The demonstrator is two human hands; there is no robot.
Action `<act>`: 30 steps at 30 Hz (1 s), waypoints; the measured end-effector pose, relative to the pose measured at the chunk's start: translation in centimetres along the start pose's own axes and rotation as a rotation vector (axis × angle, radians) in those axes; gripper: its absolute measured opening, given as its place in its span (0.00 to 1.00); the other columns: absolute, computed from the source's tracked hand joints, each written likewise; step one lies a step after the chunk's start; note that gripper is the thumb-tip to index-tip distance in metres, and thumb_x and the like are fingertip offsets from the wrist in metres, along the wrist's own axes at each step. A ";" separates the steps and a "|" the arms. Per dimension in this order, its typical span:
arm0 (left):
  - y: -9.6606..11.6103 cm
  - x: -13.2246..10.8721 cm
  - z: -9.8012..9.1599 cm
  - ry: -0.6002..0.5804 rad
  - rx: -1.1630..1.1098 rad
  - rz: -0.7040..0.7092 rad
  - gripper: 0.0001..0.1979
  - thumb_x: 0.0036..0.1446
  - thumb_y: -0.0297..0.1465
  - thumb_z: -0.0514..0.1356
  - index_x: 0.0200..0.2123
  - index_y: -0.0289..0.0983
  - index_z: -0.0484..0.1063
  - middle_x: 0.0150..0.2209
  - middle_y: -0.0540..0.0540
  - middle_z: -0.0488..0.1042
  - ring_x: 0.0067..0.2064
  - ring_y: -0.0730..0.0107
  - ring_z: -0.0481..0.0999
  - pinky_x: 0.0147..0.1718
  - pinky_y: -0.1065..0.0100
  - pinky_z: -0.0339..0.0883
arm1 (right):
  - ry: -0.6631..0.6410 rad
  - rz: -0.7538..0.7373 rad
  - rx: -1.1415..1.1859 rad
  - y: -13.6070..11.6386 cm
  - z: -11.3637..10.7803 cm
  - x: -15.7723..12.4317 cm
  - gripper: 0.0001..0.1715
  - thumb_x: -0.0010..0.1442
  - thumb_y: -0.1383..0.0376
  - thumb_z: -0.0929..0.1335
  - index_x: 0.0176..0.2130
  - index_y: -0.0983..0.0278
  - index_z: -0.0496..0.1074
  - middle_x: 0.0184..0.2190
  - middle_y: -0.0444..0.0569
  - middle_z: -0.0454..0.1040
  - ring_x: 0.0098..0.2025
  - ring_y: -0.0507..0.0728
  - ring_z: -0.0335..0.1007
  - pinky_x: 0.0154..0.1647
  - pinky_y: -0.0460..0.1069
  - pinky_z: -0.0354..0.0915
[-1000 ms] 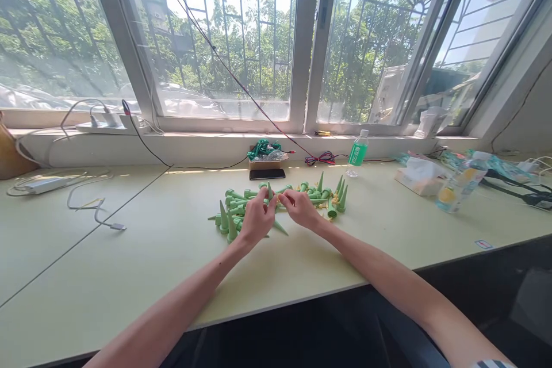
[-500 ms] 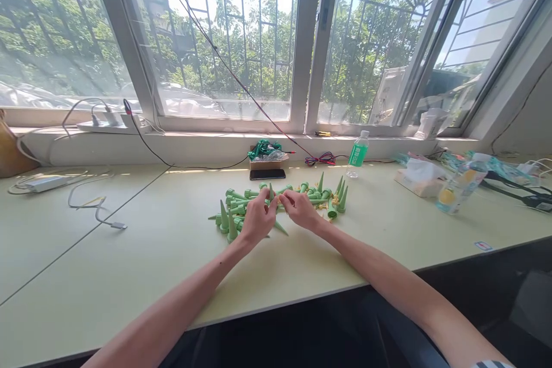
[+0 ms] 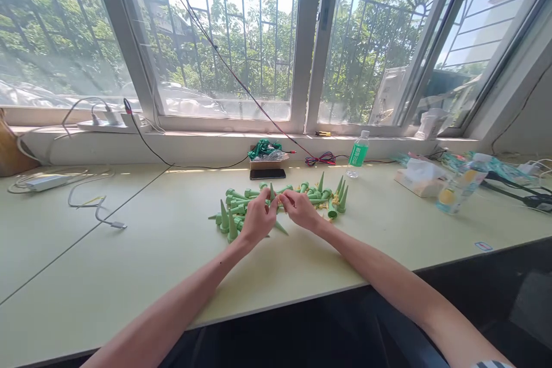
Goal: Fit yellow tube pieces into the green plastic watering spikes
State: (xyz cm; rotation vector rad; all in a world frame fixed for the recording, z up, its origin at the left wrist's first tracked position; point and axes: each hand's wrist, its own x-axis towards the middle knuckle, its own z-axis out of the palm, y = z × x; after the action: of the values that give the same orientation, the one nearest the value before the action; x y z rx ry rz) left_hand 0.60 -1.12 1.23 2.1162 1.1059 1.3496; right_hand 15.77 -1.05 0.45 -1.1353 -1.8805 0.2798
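Several green plastic watering spikes (image 3: 223,217) lie and stand in a loose row on the pale table, some with their points upward. My left hand (image 3: 260,215) is closed around one green spike (image 3: 272,190), whose tip points up above the fingers. Against it, my right hand (image 3: 300,209) makes a pinch with thumb and forefinger; the fingers hide whatever is between them. Small yellow pieces (image 3: 335,200) are scattered among the spikes at the right end. One spike there shows its open round end.
Behind the spikes are a black phone (image 3: 268,174) and a small box of green ties (image 3: 265,150). A green-labelled bottle (image 3: 358,153) stands at the back right, with a tissue box (image 3: 418,178) and a clear jug (image 3: 461,188) beyond. Cables (image 3: 98,210) lie on the left.
Both hands stay in the same place. The spike in my left hand has shifted very slightly.
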 end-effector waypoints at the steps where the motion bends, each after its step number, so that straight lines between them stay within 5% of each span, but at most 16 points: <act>1: 0.0 0.0 0.0 -0.002 0.002 0.001 0.09 0.60 0.38 0.53 0.31 0.39 0.60 0.24 0.53 0.67 0.16 0.79 0.57 0.19 0.73 0.48 | 0.002 0.000 -0.001 0.1 0.0 0.0 0.22 0.67 0.56 0.58 0.25 0.63 0.63 0.19 0.42 0.65 0.21 0.50 0.54 0.26 0.46 0.50; 10: 0.1 0.0 0.1 -0.027 0.041 0.028 0.09 0.60 0.37 0.52 0.31 0.39 0.59 0.20 0.56 0.58 0.16 0.79 0.52 0.20 0.73 0.47 | 0.024 -0.024 -0.022 0.5 0.2 0.1 0.24 0.67 0.57 0.57 0.22 0.63 0.59 0.17 0.40 0.59 0.21 0.49 0.50 0.25 0.46 0.47; 30: 0.2 -0.1 0.2 -0.055 0.065 0.043 0.09 0.60 0.37 0.52 0.31 0.40 0.56 0.18 0.58 0.55 0.16 0.78 0.53 0.21 0.73 0.47 | -0.013 0.005 0.017 0.1 0.0 0.1 0.22 0.68 0.59 0.57 0.24 0.63 0.58 0.17 0.41 0.62 0.20 0.49 0.53 0.25 0.45 0.49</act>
State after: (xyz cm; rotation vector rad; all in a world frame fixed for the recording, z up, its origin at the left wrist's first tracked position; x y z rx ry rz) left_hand 0.79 -1.32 1.18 2.2224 1.1023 1.2829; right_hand 15.84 -0.88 0.44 -1.1292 -1.8836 0.3060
